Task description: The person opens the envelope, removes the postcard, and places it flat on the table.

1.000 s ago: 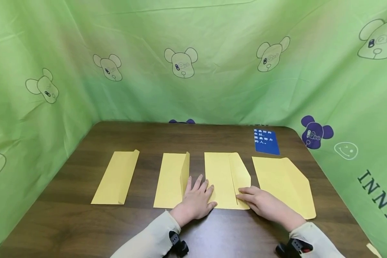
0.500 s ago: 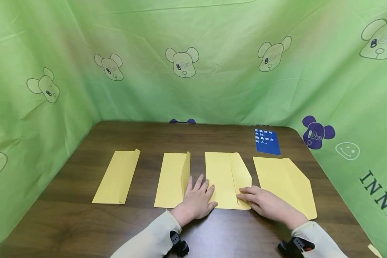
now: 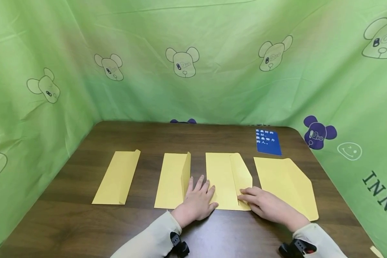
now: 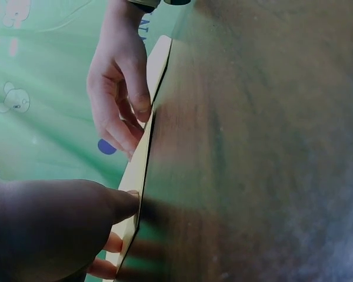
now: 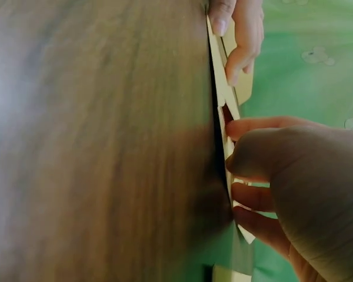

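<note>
Under both hands lies a yellow paper envelope (image 3: 220,172), third from the left in a row on the table. My left hand (image 3: 198,202) rests spread over its lower left part, thumb near the front edge. My right hand (image 3: 266,204) touches the right side, fingertips at the slit between the envelope's body and its flap (image 3: 242,172). The right wrist view shows a small dark gap (image 5: 226,111) at this slit, beside the right fingertips (image 5: 232,126). In the left wrist view, the left thumb (image 4: 126,202) lies along the envelope's near edge.
Two narrow folded envelopes, one far left (image 3: 116,177) and one beside my left hand (image 3: 171,179), lie on the brown wooden table (image 3: 61,222). Right of my right hand is another envelope (image 3: 283,179), its flap spread. A blue card (image 3: 268,142) with white writing lies behind it.
</note>
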Tool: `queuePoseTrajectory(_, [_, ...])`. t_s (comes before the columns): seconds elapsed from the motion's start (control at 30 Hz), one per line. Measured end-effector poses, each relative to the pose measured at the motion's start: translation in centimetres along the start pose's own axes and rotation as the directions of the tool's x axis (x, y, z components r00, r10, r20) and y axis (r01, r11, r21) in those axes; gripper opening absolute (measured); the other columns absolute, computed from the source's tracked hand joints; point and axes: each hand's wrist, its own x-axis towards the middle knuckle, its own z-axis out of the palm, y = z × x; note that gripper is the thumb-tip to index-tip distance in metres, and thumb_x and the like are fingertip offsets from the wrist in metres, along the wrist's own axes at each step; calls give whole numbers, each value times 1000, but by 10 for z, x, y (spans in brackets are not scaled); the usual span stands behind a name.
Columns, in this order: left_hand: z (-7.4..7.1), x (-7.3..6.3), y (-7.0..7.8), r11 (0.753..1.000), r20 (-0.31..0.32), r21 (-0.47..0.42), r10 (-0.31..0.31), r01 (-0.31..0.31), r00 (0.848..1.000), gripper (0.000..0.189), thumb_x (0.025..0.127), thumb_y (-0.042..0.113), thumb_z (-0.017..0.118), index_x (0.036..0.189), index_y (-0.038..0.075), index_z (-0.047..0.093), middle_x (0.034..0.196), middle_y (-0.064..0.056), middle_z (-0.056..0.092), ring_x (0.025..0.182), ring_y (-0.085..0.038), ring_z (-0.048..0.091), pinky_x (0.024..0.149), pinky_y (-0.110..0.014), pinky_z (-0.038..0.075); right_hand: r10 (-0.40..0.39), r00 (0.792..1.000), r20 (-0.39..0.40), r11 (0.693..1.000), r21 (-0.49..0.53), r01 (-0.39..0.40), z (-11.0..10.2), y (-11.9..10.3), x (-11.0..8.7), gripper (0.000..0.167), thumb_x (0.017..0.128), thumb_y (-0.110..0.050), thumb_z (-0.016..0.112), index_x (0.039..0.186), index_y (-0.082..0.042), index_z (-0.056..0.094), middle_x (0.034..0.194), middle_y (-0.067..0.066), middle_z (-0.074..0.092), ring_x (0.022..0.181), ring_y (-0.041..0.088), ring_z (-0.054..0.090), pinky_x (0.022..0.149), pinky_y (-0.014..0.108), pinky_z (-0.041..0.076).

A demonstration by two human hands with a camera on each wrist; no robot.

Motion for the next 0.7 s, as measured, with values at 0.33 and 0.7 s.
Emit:
queuePoseTrajectory(0.33, [0, 0, 1, 1000, 2, 9, -2, 2, 1000, 59, 102, 55, 39, 151, 22, 44, 156, -3, 38, 149, -27, 20, 117, -55, 16, -4, 999, 34, 1000, 2, 4, -2, 0, -2, 41, 81, 3, 71, 120, -10, 73, 119, 10, 64, 104, 27, 60, 82, 40, 54])
queuePoseTrajectory(0.7, [3, -3, 1, 1000, -5, 18, -7, 7, 1000, 59, 103, 55, 37, 152, 23, 43, 157, -2, 37, 149, -27, 21, 117, -55, 17, -3, 1000, 17, 1000, -21, 3, -2, -6, 5, 33, 78, 2, 74, 109, -8, 77, 111, 12, 64, 95, 28, 60, 75, 39, 55])
